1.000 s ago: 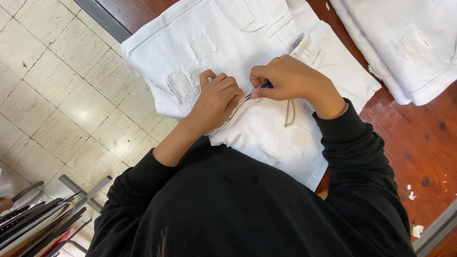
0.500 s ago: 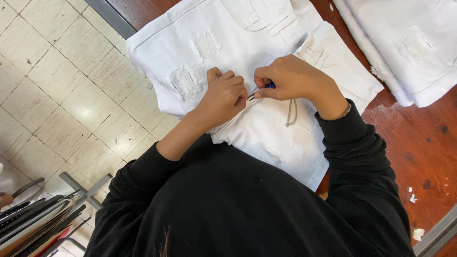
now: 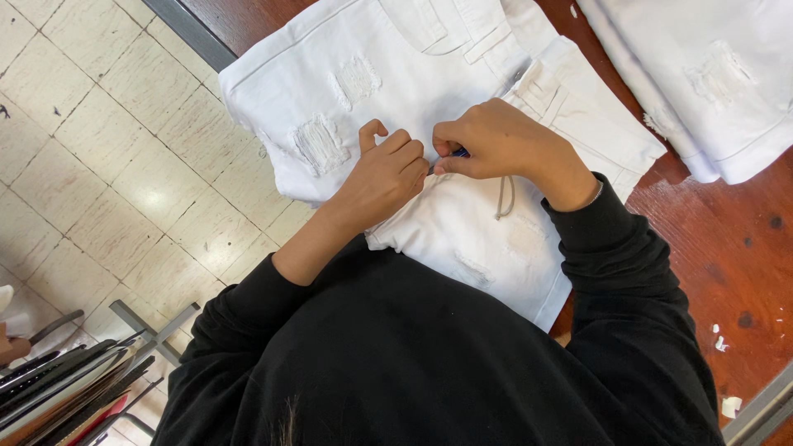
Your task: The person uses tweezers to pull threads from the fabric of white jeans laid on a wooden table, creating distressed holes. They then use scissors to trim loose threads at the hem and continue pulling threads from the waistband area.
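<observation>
- Far left it's just pale tile floor (image 3: 107, 165), with a metal rack (image 3: 74, 380) of dark flat stuff down in the corner.
- White distressed jeans (image 3: 388, 74) hang over the table edge (image 3: 194, 33). They've drifted up and right in view since a second ago, so looks like the head shifted a bit, not the garment.
- Left hand (image 3: 384, 169) is curled into a loose fist, pinching the fabric, thumb sticking up more than before.
- Right hand (image 3: 487, 140) is closed tight round a small blue tool (image 3: 459, 153), tip right at the pinch, pretty much the same grip. A loose thread loop (image 3: 504, 198) dangles below.
- Right side: second white pair (image 3: 710, 74) near, then bare red-brown table (image 3: 727, 248) with paper scraps, decent room there.
</observation>
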